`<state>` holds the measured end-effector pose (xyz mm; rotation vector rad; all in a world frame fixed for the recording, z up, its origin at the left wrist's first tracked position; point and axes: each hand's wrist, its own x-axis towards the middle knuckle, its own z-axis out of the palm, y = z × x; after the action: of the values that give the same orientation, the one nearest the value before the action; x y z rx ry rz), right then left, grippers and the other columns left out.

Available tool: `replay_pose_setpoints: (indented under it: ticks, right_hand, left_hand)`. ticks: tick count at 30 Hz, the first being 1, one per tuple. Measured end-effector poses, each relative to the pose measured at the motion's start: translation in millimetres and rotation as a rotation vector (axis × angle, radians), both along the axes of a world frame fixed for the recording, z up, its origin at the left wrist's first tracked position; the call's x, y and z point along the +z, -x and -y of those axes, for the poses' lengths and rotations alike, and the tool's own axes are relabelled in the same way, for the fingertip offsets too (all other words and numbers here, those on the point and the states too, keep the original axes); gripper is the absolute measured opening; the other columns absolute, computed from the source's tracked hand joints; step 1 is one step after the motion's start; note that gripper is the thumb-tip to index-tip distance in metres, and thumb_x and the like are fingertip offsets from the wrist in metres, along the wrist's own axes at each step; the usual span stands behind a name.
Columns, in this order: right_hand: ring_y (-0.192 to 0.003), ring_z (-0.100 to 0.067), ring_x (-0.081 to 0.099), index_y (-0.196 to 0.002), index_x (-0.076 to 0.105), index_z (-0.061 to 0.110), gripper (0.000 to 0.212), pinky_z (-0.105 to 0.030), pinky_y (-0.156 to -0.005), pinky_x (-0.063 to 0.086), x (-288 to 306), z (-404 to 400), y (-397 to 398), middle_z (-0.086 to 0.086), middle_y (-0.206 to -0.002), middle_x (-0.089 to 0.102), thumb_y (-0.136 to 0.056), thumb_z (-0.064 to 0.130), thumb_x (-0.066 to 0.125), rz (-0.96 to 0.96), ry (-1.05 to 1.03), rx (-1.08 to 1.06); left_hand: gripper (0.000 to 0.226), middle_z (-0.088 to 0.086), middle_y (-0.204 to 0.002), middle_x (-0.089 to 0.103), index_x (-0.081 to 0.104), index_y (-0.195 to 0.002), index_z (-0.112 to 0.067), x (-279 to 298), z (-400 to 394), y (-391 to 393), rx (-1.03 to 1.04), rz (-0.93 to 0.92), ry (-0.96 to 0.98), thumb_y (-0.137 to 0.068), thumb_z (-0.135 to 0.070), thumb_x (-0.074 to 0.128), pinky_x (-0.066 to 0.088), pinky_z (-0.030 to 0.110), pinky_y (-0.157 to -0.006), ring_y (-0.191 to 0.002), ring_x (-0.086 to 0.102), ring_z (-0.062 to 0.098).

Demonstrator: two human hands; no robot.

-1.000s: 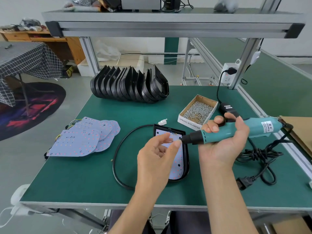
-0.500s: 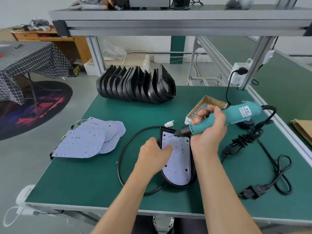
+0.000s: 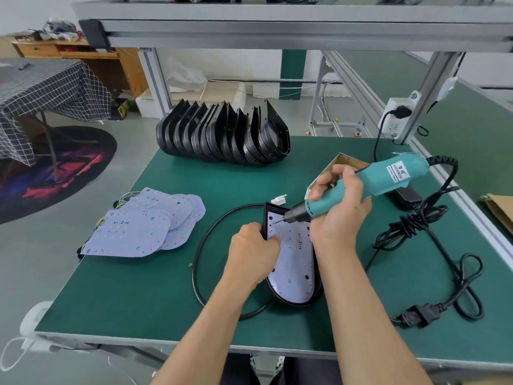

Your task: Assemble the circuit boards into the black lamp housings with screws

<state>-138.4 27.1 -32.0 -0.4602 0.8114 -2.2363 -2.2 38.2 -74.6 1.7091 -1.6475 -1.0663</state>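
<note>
Since a second ago the right hand point(image 3: 340, 215), fingers clamped round the teal screwdriver point(image 3: 361, 187), lowered its bit onto the circuit board point(image 3: 291, 257) seated in the black housing point(image 3: 316, 297) on the counter point(image 3: 138, 295), left hand point(image 3: 252, 251) gripping its rim: screw-driving apparently begun.

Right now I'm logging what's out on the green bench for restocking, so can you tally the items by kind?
Electric screwdriver: 1
Lamp housing being assembled, board fitted: 1
Stack of spare black housings: 1, individual count unclear
Pile of loose circuit boards: 1, overlapping, at least 3
Screw box: 1
Black power adapter: 1
Total: 6 kinds
</note>
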Motion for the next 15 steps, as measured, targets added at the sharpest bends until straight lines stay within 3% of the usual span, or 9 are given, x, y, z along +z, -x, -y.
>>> replay_pose_setpoints:
  ticks: [6,15]
  right_hand:
    - [-0.047,-0.024,0.048,-0.092,0.059,0.005,0.018,-0.031,-0.054,0.041,1.8,-0.6,-3.7,-0.012,-0.07,0.06,-0.088,0.022,0.063,-0.064,0.003,-0.005]
    - [-0.046,-0.024,0.05,-0.075,0.069,0.028,0.011,-0.03,-0.056,0.042,17.4,-7.6,-14.6,-0.011,-0.069,0.061,-0.085,0.029,0.063,-0.199,0.004,-0.023]
  left_hand:
    - [0.035,-0.005,-0.055,0.041,0.038,-0.066,-0.015,4.0,-2.0,1.8,0.016,0.028,0.011,-0.088,-0.027,0.062,0.026,0.022,-0.038,-0.047,0.034,0.019]
    - [0.035,-0.001,-0.054,0.043,0.039,-0.066,-0.014,10.0,-9.2,2.2,0.019,0.015,0.064,-0.089,-0.027,0.061,0.039,0.03,-0.051,-0.056,0.053,0.033]
